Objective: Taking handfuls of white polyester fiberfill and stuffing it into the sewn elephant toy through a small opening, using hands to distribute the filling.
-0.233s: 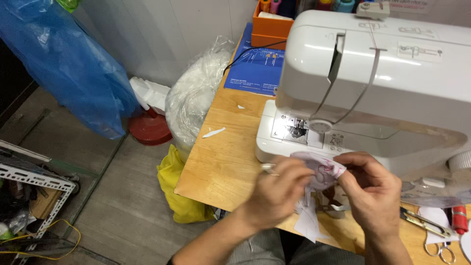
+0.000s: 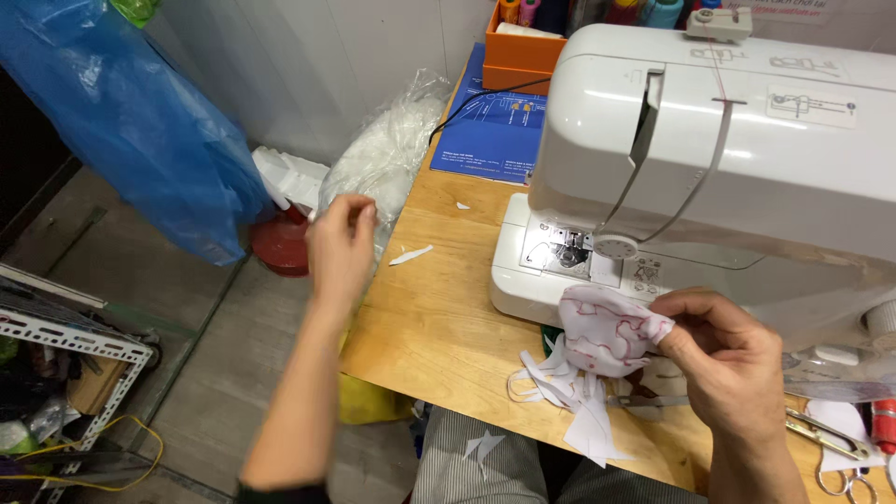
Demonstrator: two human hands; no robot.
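Note:
My right hand (image 2: 728, 359) pinches a small pale pink fabric piece with red stitching (image 2: 607, 331), held just in front of the white sewing machine (image 2: 709, 159). My left hand (image 2: 341, 247) is stretched out to the left, past the table's edge, with thumb and fingers pinched together; whether a thread or scrap sits between them is too small to tell. White fabric scraps (image 2: 569, 397) lie on the wooden table (image 2: 439, 317) under the pink piece.
Scissors (image 2: 835, 439) lie at the right front of the table. A blue printed sheet (image 2: 490, 131) and an orange box (image 2: 527, 56) sit at the back. Beside the table are a clear plastic bag (image 2: 383, 159), a blue plastic bag (image 2: 131, 121), a red round object (image 2: 280, 247) and a metal rack (image 2: 75, 341).
My left hand has left the pink fabric piece and swung out to the left beyond the table edge. My right hand still holds the piece, now a little further from the machine.

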